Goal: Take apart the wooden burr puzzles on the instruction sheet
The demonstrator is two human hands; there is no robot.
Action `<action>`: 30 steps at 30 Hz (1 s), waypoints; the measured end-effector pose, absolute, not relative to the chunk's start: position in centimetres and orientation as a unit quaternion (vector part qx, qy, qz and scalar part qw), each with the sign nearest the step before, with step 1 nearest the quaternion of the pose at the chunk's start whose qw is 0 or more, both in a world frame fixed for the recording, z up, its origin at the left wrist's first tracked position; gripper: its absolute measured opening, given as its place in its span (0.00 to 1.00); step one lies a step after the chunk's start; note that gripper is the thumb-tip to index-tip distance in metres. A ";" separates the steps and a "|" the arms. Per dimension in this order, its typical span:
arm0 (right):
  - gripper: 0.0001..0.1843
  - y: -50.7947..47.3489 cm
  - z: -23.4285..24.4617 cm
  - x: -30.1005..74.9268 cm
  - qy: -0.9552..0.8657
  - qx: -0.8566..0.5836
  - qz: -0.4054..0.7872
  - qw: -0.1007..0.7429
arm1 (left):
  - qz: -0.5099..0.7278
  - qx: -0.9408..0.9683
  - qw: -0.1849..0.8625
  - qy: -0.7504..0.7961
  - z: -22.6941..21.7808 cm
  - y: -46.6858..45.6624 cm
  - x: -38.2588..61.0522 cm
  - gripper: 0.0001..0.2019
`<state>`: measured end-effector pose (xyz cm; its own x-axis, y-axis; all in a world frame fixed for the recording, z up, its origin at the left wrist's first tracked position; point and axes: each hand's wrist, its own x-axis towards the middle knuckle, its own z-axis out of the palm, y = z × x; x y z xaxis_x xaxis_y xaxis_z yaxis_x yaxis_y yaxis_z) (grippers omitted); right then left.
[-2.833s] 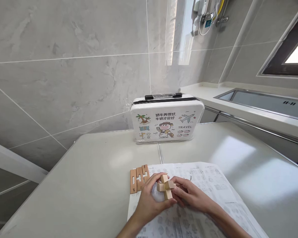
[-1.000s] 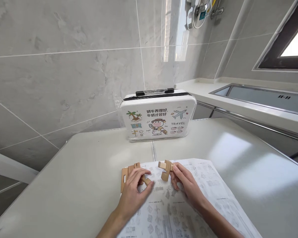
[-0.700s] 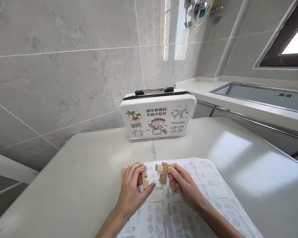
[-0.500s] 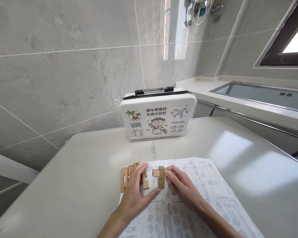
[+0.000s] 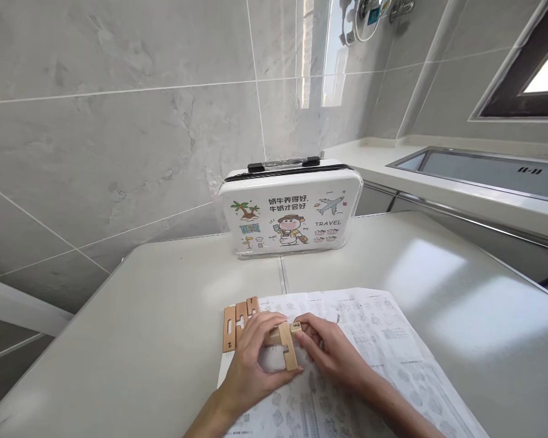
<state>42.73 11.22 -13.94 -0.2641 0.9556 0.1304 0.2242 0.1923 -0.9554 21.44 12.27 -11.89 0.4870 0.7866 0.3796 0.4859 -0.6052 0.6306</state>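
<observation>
Both my hands meet over a printed instruction sheet (image 5: pixel 374 340) on a white table (image 5: pixel 164 316). Between them is a small cross of notched wooden puzzle pieces (image 5: pixel 287 344). My left hand (image 5: pixel 253 359) curls its fingers round the left side of the cross, thumb below. My right hand (image 5: pixel 329 350) pinches the right end of the horizontal piece. To the left of my left hand lie three loose wooden pieces (image 5: pixel 235 316) side by side, partly on the sheet's corner.
A white tin case (image 5: pixel 292 210) printed with cartoon travel pictures stands against the tiled wall at the table's far edge. A counter with a steel sink (image 5: pixel 484 173) runs along the right. The table's left edge drops off beside a white rail.
My left hand picked a piece from the loose row and brought it to the cross held in my right hand. Both hands now grip the joined pieces, lower and closer to me.
</observation>
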 end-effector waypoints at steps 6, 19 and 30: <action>0.14 11.3 -15.3 42.7 -0.650 -0.557 0.328 0.400 | 0.320 0.788 0.240 0.467 -12.4 12.6 21.5 0.32; 0.03 11.3 -16.3 42.1 -0.733 -0.537 0.140 0.394 | 0.268 0.818 0.141 0.489 -13.6 13.5 21.5 0.24; 0.11 10.6 -15.3 41.8 -0.782 -0.472 0.193 0.357 | 0.274 0.802 0.169 0.503 -11.9 17.3 15.8 0.21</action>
